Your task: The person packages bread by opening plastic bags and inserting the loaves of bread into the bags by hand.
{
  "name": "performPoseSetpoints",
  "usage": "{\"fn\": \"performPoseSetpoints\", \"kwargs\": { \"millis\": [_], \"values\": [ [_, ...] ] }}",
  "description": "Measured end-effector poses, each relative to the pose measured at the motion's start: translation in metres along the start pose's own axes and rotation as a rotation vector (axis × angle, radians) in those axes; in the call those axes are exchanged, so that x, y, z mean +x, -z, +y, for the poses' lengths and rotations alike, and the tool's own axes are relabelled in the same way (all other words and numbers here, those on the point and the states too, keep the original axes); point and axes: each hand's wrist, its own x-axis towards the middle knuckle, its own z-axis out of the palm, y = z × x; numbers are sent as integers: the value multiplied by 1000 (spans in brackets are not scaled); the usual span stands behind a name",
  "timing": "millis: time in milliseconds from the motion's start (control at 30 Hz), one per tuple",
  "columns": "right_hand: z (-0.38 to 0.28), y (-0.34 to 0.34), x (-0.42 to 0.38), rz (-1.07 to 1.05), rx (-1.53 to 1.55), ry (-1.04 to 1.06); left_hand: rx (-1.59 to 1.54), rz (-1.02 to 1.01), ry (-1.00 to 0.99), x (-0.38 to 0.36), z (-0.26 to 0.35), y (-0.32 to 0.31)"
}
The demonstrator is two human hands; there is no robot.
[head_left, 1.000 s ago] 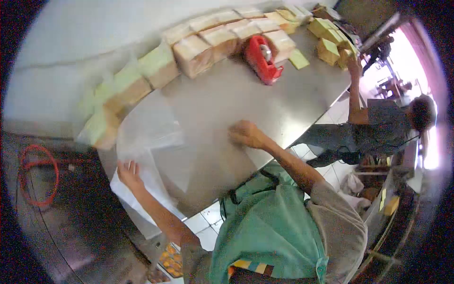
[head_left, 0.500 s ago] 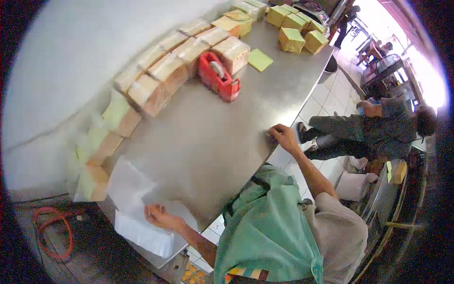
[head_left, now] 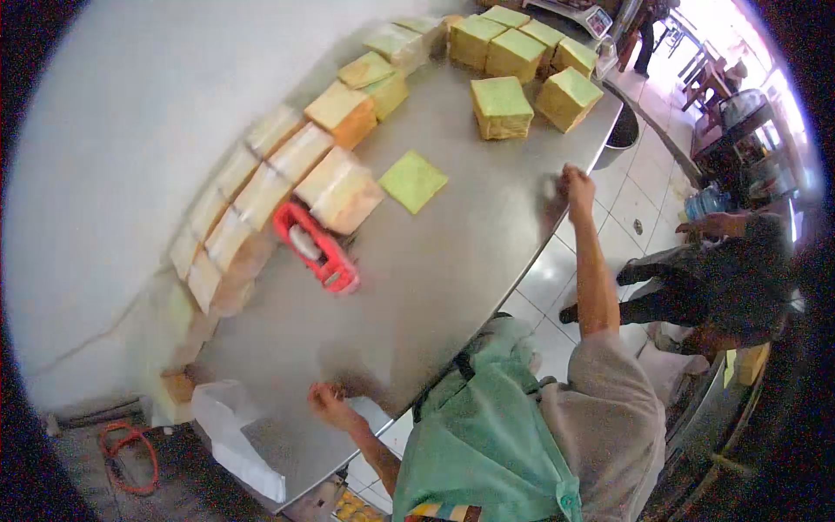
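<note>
My right hand (head_left: 576, 184) sits right of centre, arm stretched full, pressed on the near edge of the steel table (head_left: 452, 261). The fingers look curled down on the metal; motion blur prevents me from telling whether anything is under them. My judgement is that the long reach is needed because the loaves lie well beyond it.

My left hand (head_left: 328, 402) is at lower centre, on the table edge near a clear bag (head_left: 228, 426) that droops over the lower-left corner. The fingers appear loosely bent. I cannot tell whether they grip the plastic or only rest beside it. The bag lies flat and slack, which suggests it holds nothing.

Outward from the hands:
- A loose green slice (head_left: 413, 180) lies flat at upper centre, apart from both hands.
- A red tape dispenser (head_left: 315, 246) stands left of centre, just beside a wrapped loaf (head_left: 341, 190).
- Wrapped loaves line the wall (head_left: 130, 130) along the left, probably stacked there to keep the middle free.
- Unwrapped green loaves (head_left: 502, 106) stand in a group at the top.

Between my right hand and the green loaves there is only bare steel.

A second person (head_left: 722, 278) crouches on the tiled floor at right, clear of the table. An orange hose (head_left: 126, 452) coils on the floor at lower left.
</note>
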Motion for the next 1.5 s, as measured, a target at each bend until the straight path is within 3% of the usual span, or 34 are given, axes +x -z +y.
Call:
{"fn": "performPoseSetpoints", "kwargs": {
  "millis": [133, 200, 233, 267, 300, 367, 433, 500, 567, 633, 700, 800, 867, 900, 1000, 1100, 1200, 1300, 1400, 1433, 1467, 1500],
  "values": [
    [-2, 11, 107, 152, 330, 28, 133, -253, -89, -52, 36, -93],
    [-9, 19, 169, 244, 288, 109, 185, -471, -47, -73, 51, -138],
    [34, 47, 241, 232, 184, -53, 227, -545, -13, -78, 49, -154],
    [-5, 29, 219, 289, 224, -23, 270, -617, 22, -81, 43, -169],
    [-15, 20, 221, 259, 268, 2, 312, -691, 58, -87, 40, -189],
    [-12, 11, 236, 90, 316, 36, 610, -931, -258, -112, 56, -246],
    [-5, 11, 249, -192, 313, 51, 764, -1267, -158, -143, 81, -319],
    [-15, 5, 236, -216, 412, 37, 699, -1515, -408, -167, 59, -390],
    [-9, 6, 240, -279, 530, 2, 640, -1591, -547, -194, 48, -462],
    [-29, 3, 219, -235, 503, -13, 532, -1584, -596, -208, 3, -536],
    [-27, 6, 217, -272, 531, 7, 646, -1416, -772, -214, 1, -586],
    [-16, 12, 224, -268, 505, -40, 582, -1299, -730, -199, -13, -625],
    [-10, 19, 220, -289, 481, -60, 544, -1276, -528, -191, 6, -627],
    [-10, 16, 215, -255, 514, -46, 574, -1226, -517, -183, 16, -628],
    [2, 36, 199, -323, 278, -168, 562, -1054, -455, -154, 26, -627],
    [-6, 26, 182, -232, 203, -146, 510, -1184, -285, -140, 59, -617],
    [-26, 2, 167, -258, 234, -133, 243, -1161, -216, -137, 39, -657],
    [-58, -25, 135, -220, 271, -108, 77, -1465, 128, -153, 47, -683],
    [-41, -28, 131, -237, 447, -146, 92, -1520, 80, -164, 59, -669],
    [-44, -27, 124, -222, 495, -240, 23, -1536, 103, -166, 56, -662],
    [-15, -22, 132, -194, 435, -168, -47, -1540, 124, -167, 53, -650],
    [-23, -22, 123, -273, 552, -274, -83, -1494, 198, -166, 52, -635]
  ]
}}
